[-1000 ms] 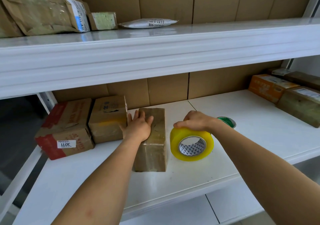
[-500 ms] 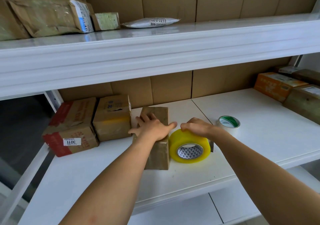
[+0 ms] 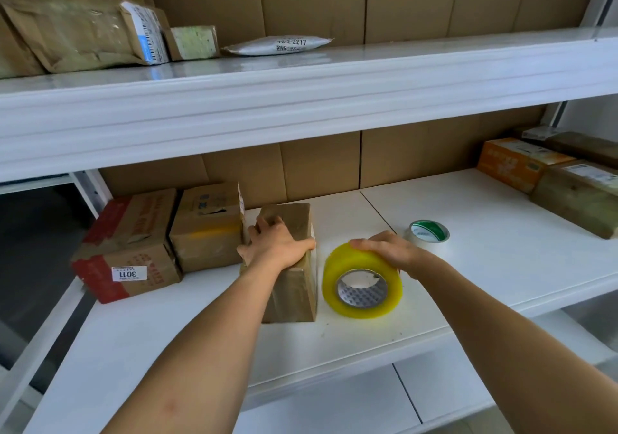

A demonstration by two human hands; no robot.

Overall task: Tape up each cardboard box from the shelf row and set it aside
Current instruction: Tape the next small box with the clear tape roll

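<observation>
I see my left hand (image 3: 276,244) gripping the top of a narrow brown cardboard box (image 3: 294,286), fingers curled over its far left edge, thumb hooked on the right edge. The box is glossy with clear tape and stands on the white shelf (image 3: 468,266), just right of two other taped boxes (image 3: 207,229). My right hand (image 3: 389,249) cups the top of the upright yellow tape roll (image 3: 363,288), just beside the box.
</observation>
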